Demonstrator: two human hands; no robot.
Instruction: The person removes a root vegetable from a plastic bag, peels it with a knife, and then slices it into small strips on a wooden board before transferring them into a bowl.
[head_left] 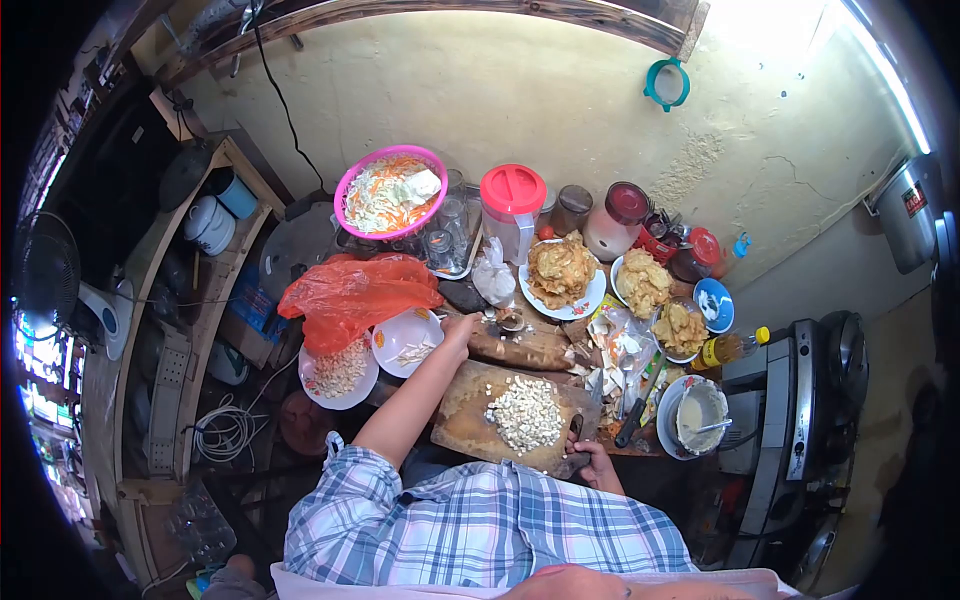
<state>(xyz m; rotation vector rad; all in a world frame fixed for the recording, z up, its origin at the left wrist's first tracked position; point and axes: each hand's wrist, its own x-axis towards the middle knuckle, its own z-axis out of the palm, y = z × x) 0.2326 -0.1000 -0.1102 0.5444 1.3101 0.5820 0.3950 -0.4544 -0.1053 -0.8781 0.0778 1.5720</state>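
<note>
A wooden cutting board (pixel 458 415) lies in front of me with a heap of chopped white pieces (pixel 527 412) on it. My right hand (pixel 594 460) rests at the board's near right corner, closed around a dark knife handle (pixel 576 440). My left hand (pixel 463 326) is stretched forward past the board. It sits at the rim of a white plate (pixel 408 342) holding a few slivers, next to a small bowl (pixel 511 321). Its fingers are curled away from me, so I cannot see whether they hold anything.
A second plate of chopped pieces (pixel 338 372) and a red plastic bag (pixel 350 290) lie to the left. Behind are a pink bowl of shredded vegetables (pixel 390 192), a red-lidded pitcher (pixel 512 205) and plates of fried food (pixel 560 272). A batter bowl (pixel 697 415) and stove (pixel 800 400) stand to the right.
</note>
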